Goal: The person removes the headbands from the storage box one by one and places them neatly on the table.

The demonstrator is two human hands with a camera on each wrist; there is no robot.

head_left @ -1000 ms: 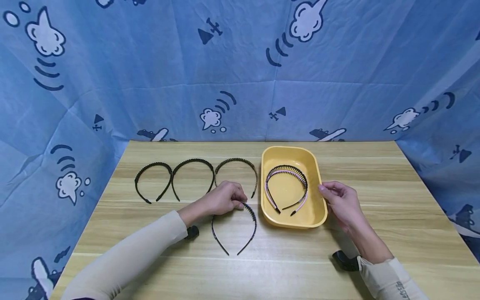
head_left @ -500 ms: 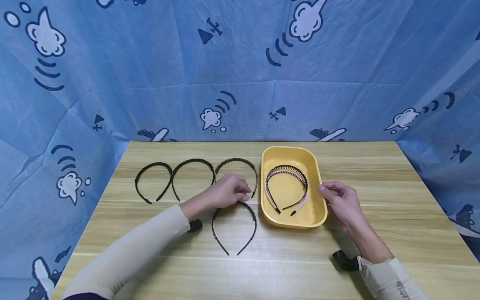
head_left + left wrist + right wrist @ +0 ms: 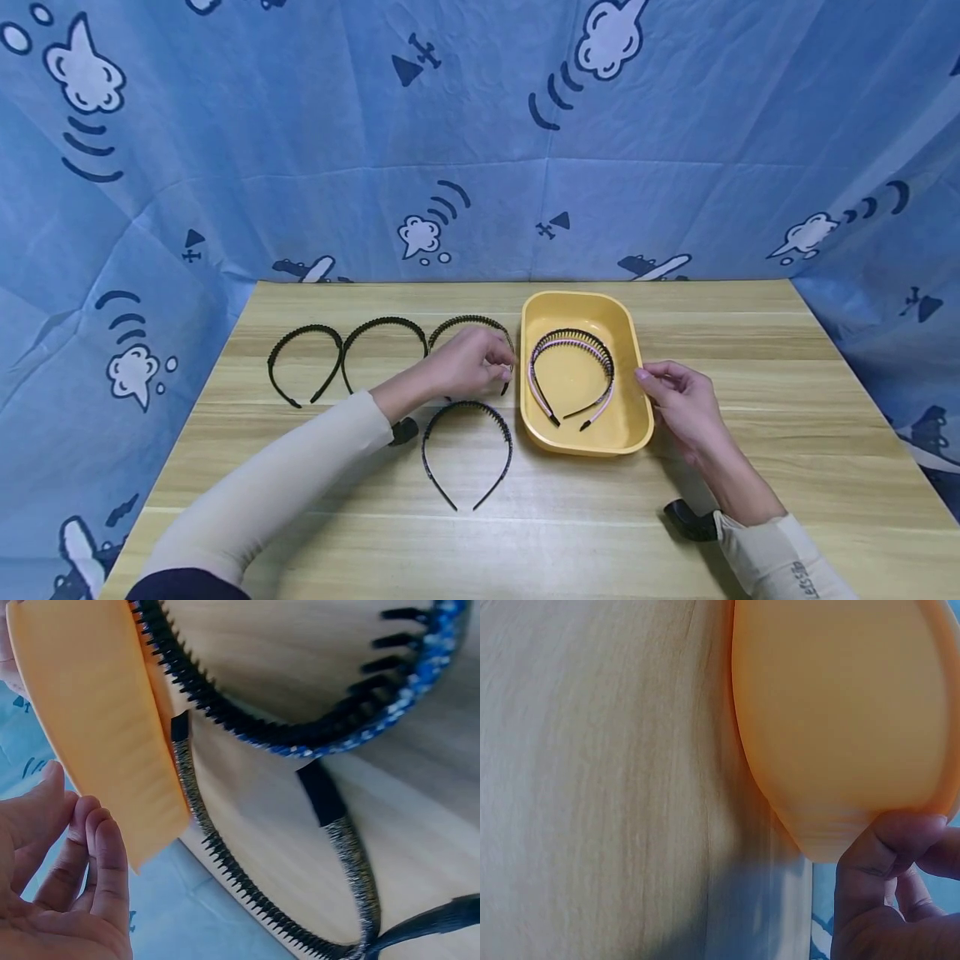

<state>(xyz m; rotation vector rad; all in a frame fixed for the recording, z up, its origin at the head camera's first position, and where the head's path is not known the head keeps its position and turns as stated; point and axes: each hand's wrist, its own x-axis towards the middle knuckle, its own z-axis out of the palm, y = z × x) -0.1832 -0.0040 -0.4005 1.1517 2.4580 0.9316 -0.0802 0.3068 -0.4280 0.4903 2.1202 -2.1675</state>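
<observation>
Holds nothing in the relaxed left hand (image 3: 468,364), hiding from the head view part of a gold-speckled black toothed headband (image 3: 471,318) and the tip of a black arched headband (image 3: 384,320) in the far row. Has a blue-flecked black headband (image 3: 467,404) nearer, cut off in the left wrist view. Pinches with the right hand (image 3: 684,408) the right rim of a rounded yellow plastic tub (image 3: 581,308) containing overlapping pink and black headbands (image 3: 576,332).
</observation>
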